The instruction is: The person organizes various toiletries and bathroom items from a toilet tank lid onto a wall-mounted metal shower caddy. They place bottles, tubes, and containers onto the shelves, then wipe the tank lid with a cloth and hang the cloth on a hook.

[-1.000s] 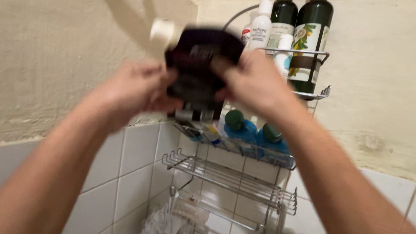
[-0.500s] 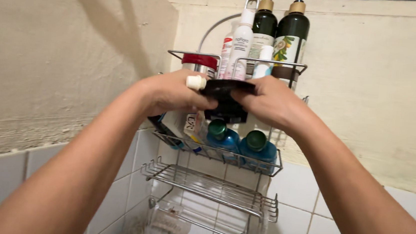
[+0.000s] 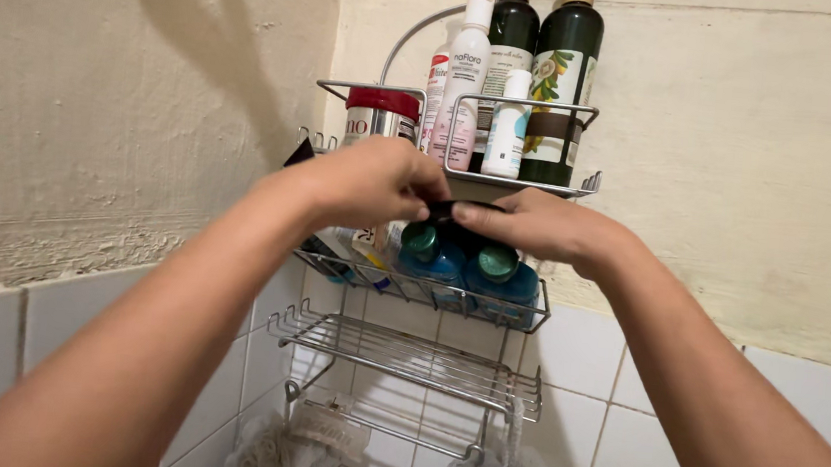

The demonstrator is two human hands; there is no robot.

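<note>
My left hand (image 3: 370, 179) and my right hand (image 3: 528, 225) both grip a flat black container (image 3: 460, 209), of which only a thin dark strip shows between my fingers. I hold it at the middle shelf of a chrome wire shower caddy (image 3: 430, 293), just above two blue bottles with green caps (image 3: 429, 250) (image 3: 499, 269). My fingers hide most of the container, including its white cap.
The top shelf holds two dark green bottles (image 3: 562, 76), a white and pink bottle (image 3: 462, 77), a small white bottle (image 3: 510, 122) and a red-lidded can (image 3: 381, 112). Below is a bare wire shelf (image 3: 405, 353). Two bath sponges (image 3: 286, 453) hang underneath. Rough plaster wall at left, tiles below.
Both hands brought the black container down from in front of the top shelf to the middle shelf, above the blue bottles. Its white cap is now hidden.
</note>
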